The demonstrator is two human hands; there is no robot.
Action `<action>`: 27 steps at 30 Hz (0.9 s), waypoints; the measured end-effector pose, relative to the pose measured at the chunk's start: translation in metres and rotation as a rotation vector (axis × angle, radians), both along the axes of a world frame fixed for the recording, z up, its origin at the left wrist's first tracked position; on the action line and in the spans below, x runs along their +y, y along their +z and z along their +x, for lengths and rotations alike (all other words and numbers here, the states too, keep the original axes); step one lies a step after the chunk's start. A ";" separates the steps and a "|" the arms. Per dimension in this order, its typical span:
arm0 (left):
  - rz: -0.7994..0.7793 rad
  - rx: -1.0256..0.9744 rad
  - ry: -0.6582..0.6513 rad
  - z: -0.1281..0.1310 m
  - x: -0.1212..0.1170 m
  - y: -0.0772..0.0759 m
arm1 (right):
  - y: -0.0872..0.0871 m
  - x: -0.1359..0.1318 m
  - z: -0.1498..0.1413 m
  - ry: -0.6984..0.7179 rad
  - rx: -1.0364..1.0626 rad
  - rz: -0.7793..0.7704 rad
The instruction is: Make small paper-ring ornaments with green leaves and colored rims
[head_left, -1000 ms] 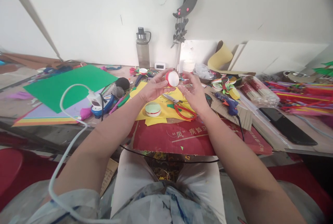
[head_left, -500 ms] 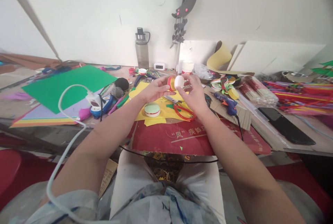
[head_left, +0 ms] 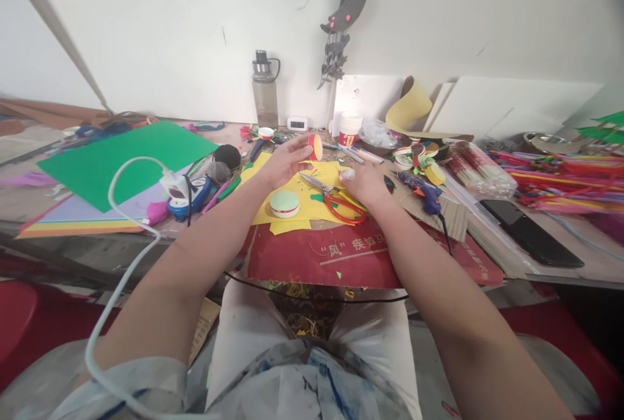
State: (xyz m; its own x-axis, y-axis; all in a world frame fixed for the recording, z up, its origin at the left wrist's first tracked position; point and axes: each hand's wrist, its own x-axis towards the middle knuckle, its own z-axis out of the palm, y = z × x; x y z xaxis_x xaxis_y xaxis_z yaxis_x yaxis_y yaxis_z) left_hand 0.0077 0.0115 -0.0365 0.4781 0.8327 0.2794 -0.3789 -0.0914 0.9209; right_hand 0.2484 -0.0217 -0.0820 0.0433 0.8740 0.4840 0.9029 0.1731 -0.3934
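Observation:
My left hand (head_left: 288, 161), closed, holds a small round piece with a red rim and yellow face (head_left: 316, 147) between thumb and fingertips, raised above the yellow paper (head_left: 263, 212). Lower and to the right, my right hand (head_left: 364, 181) is at the paper's right edge. A small white round piece (head_left: 347, 175) shows at its thumb; its other fingers reach forward and are partly hidden. Scissors with red handles (head_left: 344, 209) lie on the paper between the hands. A round piece with a pale green top (head_left: 285, 203) sits on the paper nearer me.
A blue glue gun (head_left: 425, 192) and a black phone (head_left: 531, 231) lie at right. Paper cups (head_left: 350, 129) and a water bottle (head_left: 266, 91) stand at the back. Green sheets (head_left: 127, 160) lie left. A white cable (head_left: 110, 303) crosses over my left arm.
My hands have moved apart. The right hand has gone down and right with the white piece; the left still holds the red and yellow piece, shifted slightly left.

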 end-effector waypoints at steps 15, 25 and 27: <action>-0.079 -0.043 0.159 0.005 -0.010 0.010 | 0.020 -0.011 -0.019 0.304 0.772 0.088; -0.106 -0.091 0.045 0.012 -0.017 0.010 | 0.025 -0.022 -0.038 0.374 0.927 -0.065; -0.151 -0.085 0.040 0.014 -0.017 0.010 | 0.025 -0.023 -0.038 0.357 0.878 -0.060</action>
State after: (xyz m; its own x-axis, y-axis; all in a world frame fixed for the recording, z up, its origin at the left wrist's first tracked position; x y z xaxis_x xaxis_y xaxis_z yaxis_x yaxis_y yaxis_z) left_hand 0.0213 -0.0055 -0.0263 0.4241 0.8859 0.1882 -0.4548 0.0287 0.8901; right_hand 0.2108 -0.0448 -0.0571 0.0959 0.9284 0.3589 0.1780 0.3388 -0.9239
